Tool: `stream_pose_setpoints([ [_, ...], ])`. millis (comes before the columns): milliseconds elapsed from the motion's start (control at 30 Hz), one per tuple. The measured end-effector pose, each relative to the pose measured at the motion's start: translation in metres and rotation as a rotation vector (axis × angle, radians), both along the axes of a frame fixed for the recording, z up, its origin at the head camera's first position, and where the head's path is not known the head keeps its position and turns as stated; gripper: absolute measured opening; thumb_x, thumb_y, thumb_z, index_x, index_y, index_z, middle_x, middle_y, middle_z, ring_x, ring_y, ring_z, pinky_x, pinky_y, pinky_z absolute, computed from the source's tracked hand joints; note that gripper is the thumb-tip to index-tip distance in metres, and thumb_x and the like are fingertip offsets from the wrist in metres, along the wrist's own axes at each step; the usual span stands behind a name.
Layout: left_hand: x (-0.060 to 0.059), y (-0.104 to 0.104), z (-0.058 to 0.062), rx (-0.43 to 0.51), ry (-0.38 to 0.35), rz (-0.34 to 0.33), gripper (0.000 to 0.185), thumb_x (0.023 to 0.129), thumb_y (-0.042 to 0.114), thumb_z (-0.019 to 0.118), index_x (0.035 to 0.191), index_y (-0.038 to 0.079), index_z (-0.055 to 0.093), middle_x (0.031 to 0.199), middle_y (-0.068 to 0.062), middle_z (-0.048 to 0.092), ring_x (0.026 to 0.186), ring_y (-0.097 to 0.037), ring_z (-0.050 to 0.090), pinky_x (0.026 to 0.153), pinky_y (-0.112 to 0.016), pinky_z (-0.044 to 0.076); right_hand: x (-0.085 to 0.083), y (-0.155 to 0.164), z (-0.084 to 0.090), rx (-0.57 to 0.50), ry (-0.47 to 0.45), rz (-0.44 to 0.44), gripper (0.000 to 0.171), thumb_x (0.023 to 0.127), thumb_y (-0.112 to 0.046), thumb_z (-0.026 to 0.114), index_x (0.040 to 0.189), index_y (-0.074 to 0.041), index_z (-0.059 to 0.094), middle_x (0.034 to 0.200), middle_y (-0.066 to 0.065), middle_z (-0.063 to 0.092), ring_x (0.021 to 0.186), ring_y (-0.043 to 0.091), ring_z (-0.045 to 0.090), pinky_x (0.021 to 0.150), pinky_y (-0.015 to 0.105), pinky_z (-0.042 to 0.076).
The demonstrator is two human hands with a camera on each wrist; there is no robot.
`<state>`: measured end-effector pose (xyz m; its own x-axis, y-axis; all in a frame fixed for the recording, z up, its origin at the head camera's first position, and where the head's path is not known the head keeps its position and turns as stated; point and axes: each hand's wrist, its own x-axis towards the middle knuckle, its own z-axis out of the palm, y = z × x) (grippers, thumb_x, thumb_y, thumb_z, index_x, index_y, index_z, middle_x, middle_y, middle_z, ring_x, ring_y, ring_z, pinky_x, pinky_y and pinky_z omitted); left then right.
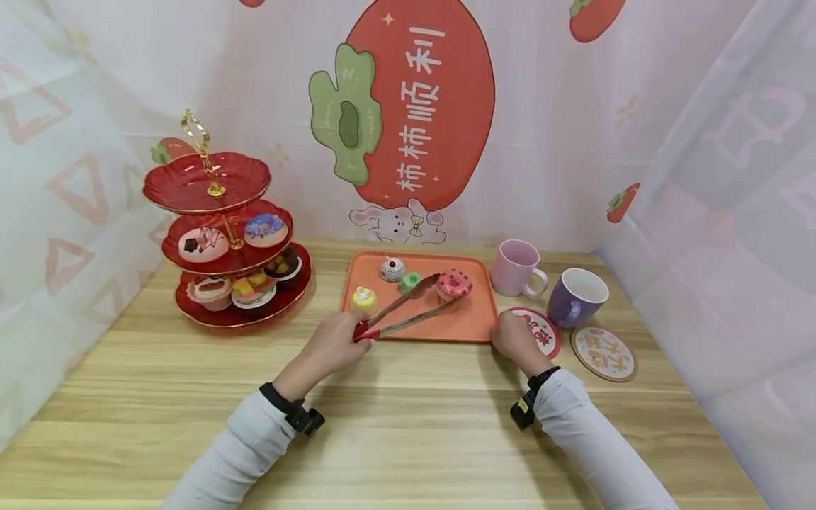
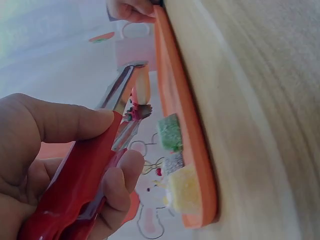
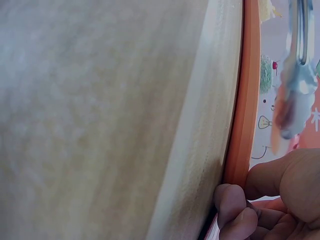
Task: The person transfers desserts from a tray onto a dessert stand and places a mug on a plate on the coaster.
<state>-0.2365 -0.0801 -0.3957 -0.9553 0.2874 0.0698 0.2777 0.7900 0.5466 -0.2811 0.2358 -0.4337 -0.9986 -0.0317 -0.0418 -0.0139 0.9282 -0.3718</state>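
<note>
My left hand (image 1: 334,343) grips a pair of metal tongs (image 1: 408,324) by their red handles (image 2: 80,175). Between the tong tips is a pink-iced donut (image 1: 455,284), over the right half of an orange tray (image 1: 472,326). In the left wrist view the donut (image 2: 142,86) looks raised off the tray. My right hand (image 1: 515,341) pinches the tray's near right corner, thumb against the rim (image 3: 243,125). Toward the tray's left lie a yellow cake (image 1: 364,299), a green cake (image 1: 409,282) and a white speckled cake with a red cherry (image 1: 392,269).
A three-tier red stand (image 1: 242,312) with several pastries stands at the left. A pink mug (image 1: 513,269) and a purple mug (image 1: 576,301) stand right of the tray, near two round coasters, one red-rimmed (image 1: 542,333) and one brown-rimmed (image 1: 604,353). A printed curtain (image 1: 542,142) hangs behind.
</note>
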Motion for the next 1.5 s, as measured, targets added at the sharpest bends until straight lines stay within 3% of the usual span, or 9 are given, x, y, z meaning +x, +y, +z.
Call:
stream_pose_setpoints([
  [300, 0.014, -0.018, 0.014, 0.035, -0.015, 0.019, 0.033, 0.081, 0.014, 0.07, 0.112, 0.002, 0.062, 0.077, -0.003, 0.055, 0.068, -0.02, 0.049, 0.056, -0.032, 0.039, 0.002, 0.001, -0.001, 0.0, 0.042, 0.024, 0.016, 0.082, 0.001, 0.049, 0.066, 0.0, 0.053, 0.062, 0.01, 0.049, 0.059, 0.026, 0.05, 0.056, 0.037, 0.042],
  [633, 0.034, -0.057, 0.032, 0.061, 0.122, 0.026, 0.034, 0.08, 0.013, 0.072, 0.11, 0.0, 0.064, 0.082, -0.004, 0.061, 0.067, -0.018, 0.051, 0.056, -0.032, 0.042, 0.004, 0.002, -0.003, 0.011, 0.097, 0.047, 0.016, 0.079, 0.002, 0.05, 0.064, 0.0, 0.053, 0.062, 0.012, 0.051, 0.06, 0.028, 0.051, 0.058, 0.042, 0.044],
  [900, 0.055, -0.092, 0.053, 0.047, 0.134, 0.136, 0.039, 0.08, 0.015, 0.072, 0.113, -0.003, 0.061, 0.08, -0.007, 0.061, 0.06, -0.018, 0.047, 0.051, -0.032, 0.038, 0.003, 0.002, -0.003, 0.014, 0.097, 0.055, 0.016, 0.079, 0.003, 0.049, 0.064, 0.0, 0.053, 0.062, 0.011, 0.05, 0.06, 0.028, 0.051, 0.057, 0.041, 0.044],
  [1100, 0.067, -0.117, 0.062, 0.024, 0.105, 0.215, 0.047, 0.082, 0.021, 0.071, 0.117, -0.007, 0.056, 0.088, -0.018, 0.062, 0.062, -0.022, 0.05, 0.049, -0.032, 0.04, 0.002, 0.003, -0.003, 0.017, 0.081, 0.049, 0.016, 0.08, 0.002, 0.049, 0.064, 0.0, 0.053, 0.062, 0.011, 0.049, 0.06, 0.027, 0.05, 0.057, 0.039, 0.043],
  [1333, 0.079, -0.142, 0.066, -0.005, 0.1, 0.285, 0.051, 0.084, 0.028, 0.069, 0.118, -0.007, 0.054, 0.088, -0.022, 0.06, 0.067, -0.026, 0.053, 0.049, -0.033, 0.04, 0.002, 0.002, 0.0, 0.005, 0.068, 0.041, 0.016, 0.081, 0.001, 0.05, 0.066, 0.0, 0.054, 0.063, 0.011, 0.05, 0.06, 0.027, 0.05, 0.056, 0.039, 0.042],
  [1500, 0.087, -0.159, 0.065, -0.02, 0.148, 0.337, 0.049, 0.083, 0.027, 0.069, 0.113, -0.009, 0.055, 0.084, -0.022, 0.061, 0.067, -0.027, 0.053, 0.048, -0.033, 0.038, 0.002, 0.003, -0.001, 0.009, 0.072, 0.042, 0.016, 0.08, 0.001, 0.049, 0.065, 0.0, 0.053, 0.063, 0.011, 0.051, 0.06, 0.027, 0.051, 0.057, 0.04, 0.043],
])
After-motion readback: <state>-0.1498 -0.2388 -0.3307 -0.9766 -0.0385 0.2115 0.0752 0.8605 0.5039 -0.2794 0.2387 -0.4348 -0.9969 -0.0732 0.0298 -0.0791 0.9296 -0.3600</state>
